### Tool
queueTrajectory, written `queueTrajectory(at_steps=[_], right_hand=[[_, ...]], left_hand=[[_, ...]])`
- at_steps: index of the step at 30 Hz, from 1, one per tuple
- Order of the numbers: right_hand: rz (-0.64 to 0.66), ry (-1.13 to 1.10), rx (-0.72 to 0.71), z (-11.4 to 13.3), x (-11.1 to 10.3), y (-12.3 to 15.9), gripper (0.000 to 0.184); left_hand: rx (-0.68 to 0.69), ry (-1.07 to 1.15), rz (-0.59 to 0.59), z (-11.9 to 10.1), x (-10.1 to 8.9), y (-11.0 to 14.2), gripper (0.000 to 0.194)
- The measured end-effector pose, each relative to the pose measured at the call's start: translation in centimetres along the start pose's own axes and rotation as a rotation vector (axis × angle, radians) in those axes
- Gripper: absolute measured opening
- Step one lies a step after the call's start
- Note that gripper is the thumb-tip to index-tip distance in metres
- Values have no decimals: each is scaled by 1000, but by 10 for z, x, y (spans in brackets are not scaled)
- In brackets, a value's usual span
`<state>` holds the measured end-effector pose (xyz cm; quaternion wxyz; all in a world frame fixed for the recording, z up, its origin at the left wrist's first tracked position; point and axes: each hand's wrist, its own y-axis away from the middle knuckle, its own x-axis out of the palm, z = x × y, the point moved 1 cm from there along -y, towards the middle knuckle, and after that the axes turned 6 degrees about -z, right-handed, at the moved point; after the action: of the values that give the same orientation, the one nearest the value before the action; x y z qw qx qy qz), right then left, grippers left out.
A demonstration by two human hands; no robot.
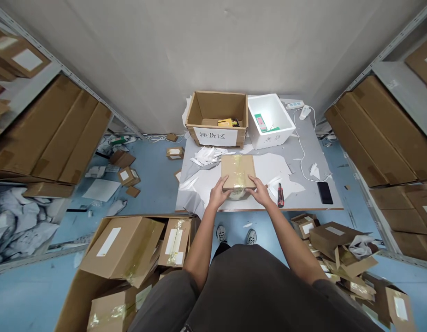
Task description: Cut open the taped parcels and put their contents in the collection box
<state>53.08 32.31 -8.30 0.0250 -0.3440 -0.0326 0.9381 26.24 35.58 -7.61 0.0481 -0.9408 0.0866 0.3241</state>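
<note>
A small taped cardboard box (238, 168) sits over a roll of tape (238, 194) near the front edge of the grey table (310, 193). My left hand (218, 192) grips the box's near left corner. My right hand (260, 190) grips its near right corner, thumb on top. A red utility knife (280, 194) lies just right of my right hand. White paper scraps (206, 156) lie around the box.
An open cardboard box (217, 119) with a label and a white foam box (271, 121) stand at the table's back. A black phone (325, 192) lies at the right. A big carton of parcels (123, 258) is at lower left, flattened boxes (341, 258) at lower right, shelves on both sides.
</note>
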Motion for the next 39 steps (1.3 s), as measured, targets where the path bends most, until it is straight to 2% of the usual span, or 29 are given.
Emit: queueTrajectory(at_steps=[4, 7, 9, 12, 15, 18, 22, 25, 27, 29, 32, 34, 36, 39], right_hand=[[32, 102, 32, 16, -24, -38, 62], [74, 230, 119, 20, -26, -74, 59], [101, 283, 167, 17, -15, -98, 55], [114, 303, 242, 4, 14, -124, 53], [131, 245, 236, -12, 41, -131, 61], [138, 178, 182, -24, 50, -115, 64], [73, 170, 171, -33, 38, -58, 65], [110, 134, 86, -36, 33, -1, 74], [186, 123, 71, -37, 41, 31, 86], [234, 149, 140, -36, 55, 52, 90], [226, 207, 219, -30, 72, 60, 85], [210, 238, 187, -24, 72, 53, 81], [199, 266, 126, -14, 61, 41, 78], [167, 310, 64, 8, 31, 18, 71]], left_hand=[[-113, -127, -11, -22, -23, -26, 72], [-241, -226, -26, -27, -28, -53, 76], [-315, -278, -22, -21, -21, -72, 78], [-392, -280, 42, 0, -2, -94, 83], [-345, -142, 106, 24, 17, -101, 84], [-248, -12, 97, 42, 23, -86, 76], [-148, 8, 19, 53, 12, -36, 69], [-59, -16, 106, 55, 11, 13, 93], [-103, -64, 188, 56, 20, 40, 101], [-187, -110, 223, 56, 33, 56, 97], [-243, -145, 198, 55, 46, 61, 89], [-221, -155, 177, 52, 44, 55, 88], [-168, -159, 152, 44, 31, 46, 85], [-87, -173, 70, 21, 0, 27, 74]])
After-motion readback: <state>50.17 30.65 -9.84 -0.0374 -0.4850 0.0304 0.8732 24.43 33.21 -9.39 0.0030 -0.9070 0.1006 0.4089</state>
